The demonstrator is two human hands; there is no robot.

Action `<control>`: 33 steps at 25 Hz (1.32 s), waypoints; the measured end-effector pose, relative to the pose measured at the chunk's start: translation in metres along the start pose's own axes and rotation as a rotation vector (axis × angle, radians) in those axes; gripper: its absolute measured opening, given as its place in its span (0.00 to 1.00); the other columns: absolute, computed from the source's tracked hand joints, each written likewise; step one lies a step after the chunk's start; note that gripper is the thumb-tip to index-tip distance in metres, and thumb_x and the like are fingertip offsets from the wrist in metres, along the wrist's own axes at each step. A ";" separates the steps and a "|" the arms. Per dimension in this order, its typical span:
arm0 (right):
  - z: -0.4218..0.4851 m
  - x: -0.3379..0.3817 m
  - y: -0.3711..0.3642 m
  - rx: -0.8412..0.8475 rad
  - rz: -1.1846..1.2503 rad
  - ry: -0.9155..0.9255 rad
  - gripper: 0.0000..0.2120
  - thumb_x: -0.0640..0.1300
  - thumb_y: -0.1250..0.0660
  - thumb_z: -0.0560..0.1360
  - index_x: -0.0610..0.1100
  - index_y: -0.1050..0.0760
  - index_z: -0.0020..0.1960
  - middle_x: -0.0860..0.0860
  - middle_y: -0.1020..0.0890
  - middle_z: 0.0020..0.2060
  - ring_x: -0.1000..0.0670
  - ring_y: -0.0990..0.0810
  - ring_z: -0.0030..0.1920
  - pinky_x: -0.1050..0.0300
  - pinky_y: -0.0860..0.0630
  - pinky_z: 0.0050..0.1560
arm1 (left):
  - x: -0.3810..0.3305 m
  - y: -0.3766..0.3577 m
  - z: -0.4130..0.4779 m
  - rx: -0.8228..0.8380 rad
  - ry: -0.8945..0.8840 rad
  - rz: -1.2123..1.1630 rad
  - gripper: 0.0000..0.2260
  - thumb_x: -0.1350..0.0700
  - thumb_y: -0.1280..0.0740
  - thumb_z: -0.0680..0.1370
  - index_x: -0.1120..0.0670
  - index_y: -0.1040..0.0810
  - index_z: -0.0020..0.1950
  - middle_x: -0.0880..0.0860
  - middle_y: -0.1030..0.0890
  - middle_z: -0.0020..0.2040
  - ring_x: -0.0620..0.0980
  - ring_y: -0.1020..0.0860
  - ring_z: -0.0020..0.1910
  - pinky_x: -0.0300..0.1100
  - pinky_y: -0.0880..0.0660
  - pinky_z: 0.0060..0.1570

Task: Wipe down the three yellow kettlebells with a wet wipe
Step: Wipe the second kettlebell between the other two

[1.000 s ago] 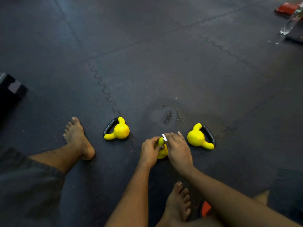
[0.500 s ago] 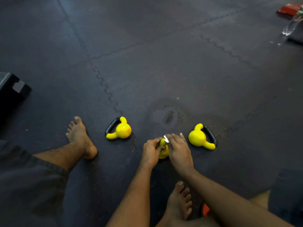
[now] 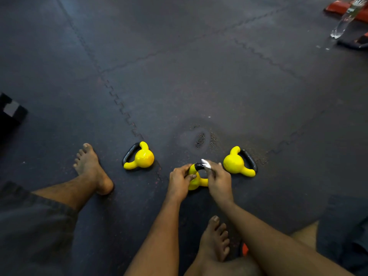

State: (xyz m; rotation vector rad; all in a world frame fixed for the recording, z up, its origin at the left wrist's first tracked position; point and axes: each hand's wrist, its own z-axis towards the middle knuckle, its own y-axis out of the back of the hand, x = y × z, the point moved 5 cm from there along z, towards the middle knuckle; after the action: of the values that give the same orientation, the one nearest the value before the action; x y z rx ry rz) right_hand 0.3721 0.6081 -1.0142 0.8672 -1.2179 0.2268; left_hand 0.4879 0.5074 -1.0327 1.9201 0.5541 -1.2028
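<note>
Since the earlier frame the middle kettlebell point(image 3: 193, 184) has turned between the hands, so its black handle, hidden before, now shows at the top. Nearest the camera, a bare right foot point(image 3: 216, 236) lies on the floor just behind that kettlebell. If the weight slips, I judge it would drop on or roll against those toes, though whether it is lifted or resting on the mat cannot be told. The left hand point(image 3: 179, 181) curls round the yellow body to steady it, and the right hand point(image 3: 219, 180) pinches the wet wipe point(image 3: 206, 163) against the handle. The wipe looks small and bunched, so it could miss patches or slip from the pinch, and a damp glossy shell would make the left hand's hold less sure. To either side, the left kettlebell point(image 3: 144, 158) and the right kettlebell point(image 3: 236, 163) lie tipped on the rubber floor mat point(image 3: 199, 86), apart from the hands. Nothing shows whether either is already wiped, so one may get skipped. Just beyond them a worn, gritty patch point(image 3: 200, 139) would dirty a dropped wipe. Far off at the right, a clear bottle point(image 3: 345, 18) sits well apart
</note>
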 end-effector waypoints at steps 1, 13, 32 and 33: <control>-0.004 -0.011 0.006 -0.035 -0.001 -0.076 0.12 0.41 0.37 0.80 0.47 0.19 0.60 0.51 0.15 0.53 0.52 0.20 0.55 0.61 0.33 0.64 | 0.000 0.000 0.000 -0.005 0.009 0.010 0.17 0.64 0.27 0.73 0.55 0.19 0.61 0.52 0.15 0.53 0.51 0.18 0.54 0.50 0.23 0.59; -0.016 0.005 -0.028 -0.076 -0.124 -0.015 0.24 0.37 0.42 0.81 0.45 0.37 0.76 0.49 0.37 0.76 0.54 0.43 0.77 0.57 0.50 0.77 | -0.012 0.001 0.006 0.012 0.003 0.109 0.17 0.62 0.29 0.75 0.55 0.20 0.64 0.56 0.16 0.54 0.53 0.19 0.55 0.48 0.24 0.59; -0.007 -0.033 -0.002 -0.150 0.051 -0.197 0.18 0.37 0.31 0.74 0.49 0.20 0.62 0.52 0.16 0.56 0.56 0.19 0.55 0.64 0.26 0.56 | -0.018 0.003 0.002 -0.018 -0.090 0.197 0.18 0.58 0.32 0.78 0.50 0.24 0.67 0.55 0.18 0.57 0.54 0.22 0.57 0.46 0.26 0.59; -0.007 -0.042 0.001 -0.146 0.071 -0.270 0.15 0.40 0.30 0.73 0.47 0.18 0.59 0.50 0.15 0.54 0.55 0.19 0.52 0.62 0.25 0.53 | -0.021 0.003 0.003 -0.038 -0.114 0.172 0.17 0.58 0.32 0.78 0.50 0.23 0.66 0.54 0.18 0.55 0.53 0.21 0.55 0.48 0.25 0.58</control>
State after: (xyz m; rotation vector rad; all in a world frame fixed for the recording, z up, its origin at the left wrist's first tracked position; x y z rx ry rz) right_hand 0.3617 0.6254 -1.0515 0.7438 -1.4995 0.0771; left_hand 0.4792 0.5042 -1.0133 1.8148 0.3419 -1.1739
